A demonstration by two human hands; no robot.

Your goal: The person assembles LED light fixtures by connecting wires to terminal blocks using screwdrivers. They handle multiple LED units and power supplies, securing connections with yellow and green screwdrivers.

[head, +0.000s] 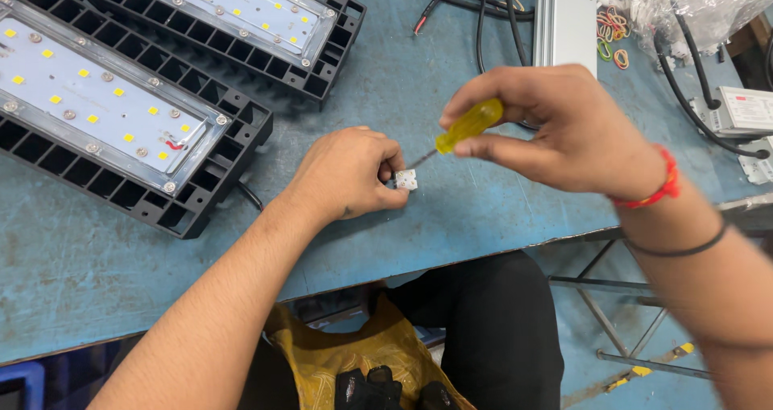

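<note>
My left hand (pixel 348 172) rests on the blue table (pixel 451 217) and pinches a small white connector block (pixel 407 181) between thumb and fingers. My right hand (pixel 555 128) grips a screwdriver with a yellow handle (pixel 469 125); its thin metal shaft (pixel 420 159) slants down to the left and its tip meets the white block. A red band and a black band circle my right wrist.
Two black-framed LED light panels (pixel 105 104) (pixel 241 7) lie at the table's left and back. Black cables (pixel 483 7), a silver metal box (pixel 566 23), coloured rubber bands (pixel 612 35), a plastic bag and a grey driver unit (pixel 745 112) crowd the back right. The table edge runs below my hands.
</note>
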